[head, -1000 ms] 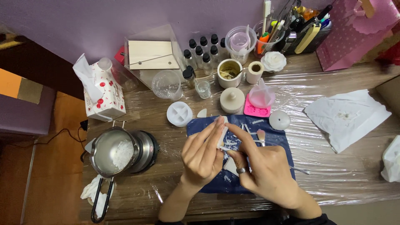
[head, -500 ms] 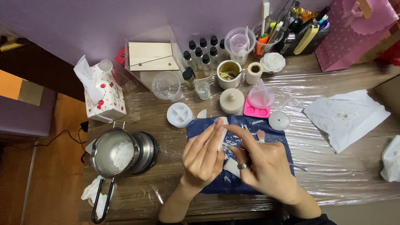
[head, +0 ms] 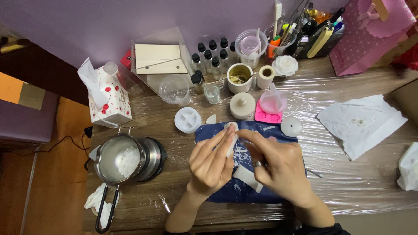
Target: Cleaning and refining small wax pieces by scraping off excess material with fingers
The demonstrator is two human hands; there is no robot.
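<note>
So: left hand [head: 212,163] pinching a white wax piece [head: 232,145] | right hand [head: 278,167] gripping it too, white block [head: 247,177] tucked underneath | over the blue cloth [head: 209,132], flakes [head: 241,155] scattered | melting pot [head: 119,159] well left

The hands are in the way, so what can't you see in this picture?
- Head view: the white piece pinched between the left hand and right hand is mostly covered by fingers; its shape is unclear.
- The blue cloth is partly hidden under both hands.
- The pot's white contents are too small to tell.
- The white item at the right edge is cut off.
</note>
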